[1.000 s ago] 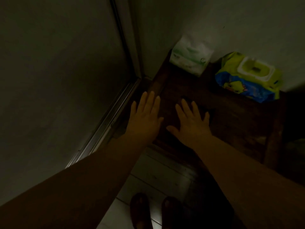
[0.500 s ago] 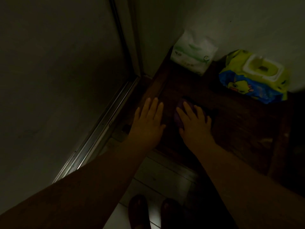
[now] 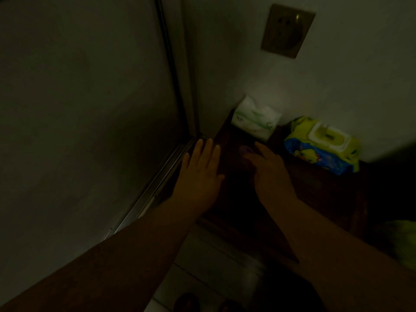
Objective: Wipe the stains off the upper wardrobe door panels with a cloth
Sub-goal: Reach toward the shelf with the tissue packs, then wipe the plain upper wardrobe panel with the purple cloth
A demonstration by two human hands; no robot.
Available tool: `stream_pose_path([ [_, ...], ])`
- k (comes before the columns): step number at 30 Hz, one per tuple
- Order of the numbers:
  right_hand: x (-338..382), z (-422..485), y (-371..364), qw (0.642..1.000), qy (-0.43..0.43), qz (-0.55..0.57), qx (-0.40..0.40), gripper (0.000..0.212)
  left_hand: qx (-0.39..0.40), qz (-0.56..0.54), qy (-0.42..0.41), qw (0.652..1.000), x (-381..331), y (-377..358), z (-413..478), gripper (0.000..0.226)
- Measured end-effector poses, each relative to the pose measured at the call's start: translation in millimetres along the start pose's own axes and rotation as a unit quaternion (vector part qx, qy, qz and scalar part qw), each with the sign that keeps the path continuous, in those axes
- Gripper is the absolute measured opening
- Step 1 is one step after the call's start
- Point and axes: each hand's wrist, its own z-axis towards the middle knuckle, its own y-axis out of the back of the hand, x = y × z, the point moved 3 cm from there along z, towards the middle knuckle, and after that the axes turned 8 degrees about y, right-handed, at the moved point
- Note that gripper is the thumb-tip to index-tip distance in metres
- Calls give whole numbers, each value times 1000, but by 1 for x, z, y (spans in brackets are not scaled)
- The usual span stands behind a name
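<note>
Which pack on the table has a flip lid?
The yellow-green and blue pack on the right; the white pack in the corner shows none.

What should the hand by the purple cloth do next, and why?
Probably close the right hand round the purple cloth and lift it: the hand touches it on the dark table, and wiping the doors needs it.

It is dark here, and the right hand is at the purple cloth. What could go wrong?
The cloth lies on a dark table in dim light, so the right hand may catch only part of it. The tissue pack stands close behind; a careless lift could knock it over. A socket sits on the wall above; a damp cloth should stay clear.
</note>
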Motion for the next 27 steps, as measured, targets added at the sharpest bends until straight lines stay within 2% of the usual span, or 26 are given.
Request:
stream_pose_path([
  [3,33,16,34,997,-4,22,-67,36,-24,-4,6,1000,-10,51,2,66],
  [5,64,32,60,994,23,-7,-110,34,-48,-12,9,999,-15,90,3,65],
  [9,129,60,110,989,88,31,-118,38,-107,-11,5,994,-23,184,2,69],
  [12,194,76,159,977,149,3,-152,32,-167,24,12,986,-26,255,-2,70],
  [15,248,85,199,965,189,11,-179,36,-241,30,14,970,-31,327,-15,72],
  [19,319,90,247,950,240,28,-196,37,-284,79,51,954,-37,416,-47,71],
  [23,396,83,289,931,284,138,-186,42,-367,107,37,923,-38,496,-93,68],
  [25,430,80,306,928,298,136,-178,26,-398,129,40,907,-35,532,-115,64],
  [27,466,74,321,915,324,161,-180,35,-425,147,50,892,-35,567,-141,65],
])
